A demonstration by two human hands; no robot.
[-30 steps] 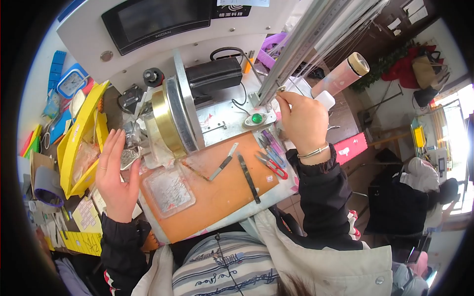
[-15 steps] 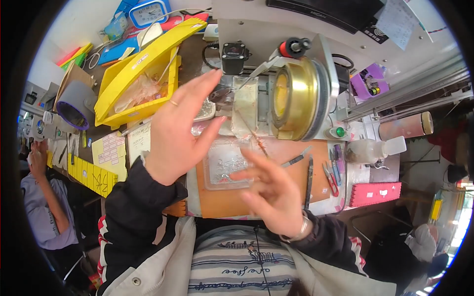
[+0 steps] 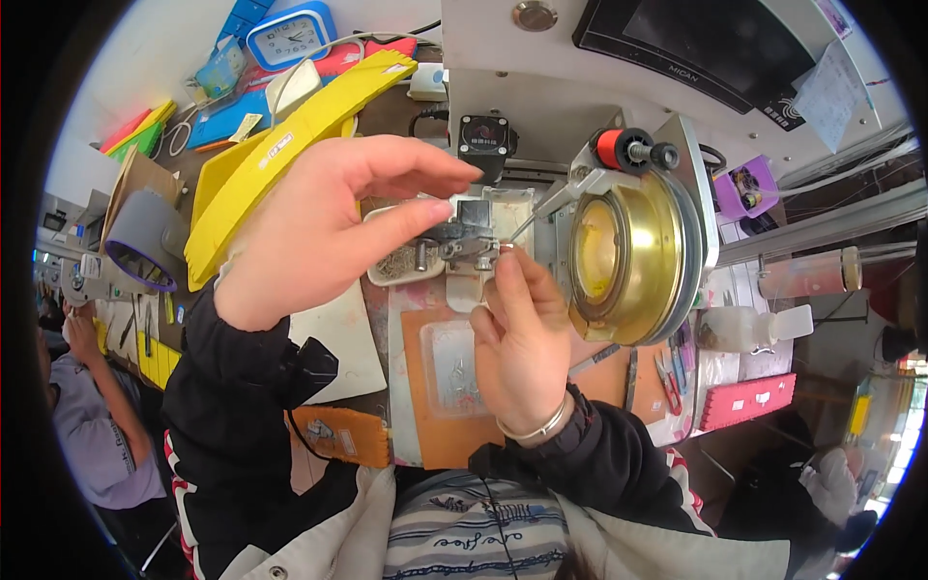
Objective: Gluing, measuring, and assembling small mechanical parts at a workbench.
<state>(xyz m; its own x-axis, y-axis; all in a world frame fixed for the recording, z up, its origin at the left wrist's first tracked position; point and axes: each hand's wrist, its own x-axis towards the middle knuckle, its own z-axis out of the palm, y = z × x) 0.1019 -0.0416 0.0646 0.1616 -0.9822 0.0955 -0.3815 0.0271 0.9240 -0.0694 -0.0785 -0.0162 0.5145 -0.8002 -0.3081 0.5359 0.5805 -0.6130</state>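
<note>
My left hand (image 3: 309, 222) is open beside a small metal clamp fixture (image 3: 471, 246), its thumb and fingers apart with the thumb tip near the fixture's dark block. My right hand (image 3: 527, 353) is closed in a pinch at the fixture's right end. What lies between those fingertips is too small to make out. A thin metal rod (image 3: 530, 224) slants down toward the pinch. Just right of the hand stands a large brass-coloured wheel (image 3: 638, 314). Below the fixture, a clear plastic tray (image 3: 435, 338) holds small metallic pieces, partly hidden by my right hand.
A white dish of tiny metal bits (image 3: 406, 266) sits under my left hand. A red spool (image 3: 619, 150) tops the wheel. Red-handled scissors (image 3: 668, 384) and a pink block (image 3: 749, 401) lie at right; a yellow bin lid (image 3: 280, 150) is at left. Another person (image 3: 101, 416) sits far left.
My right hand has moved up from above the tray to the fixture, its fingers closing to a pinch. My left hand has shifted left and slightly down. The camera view has shifted too.
</note>
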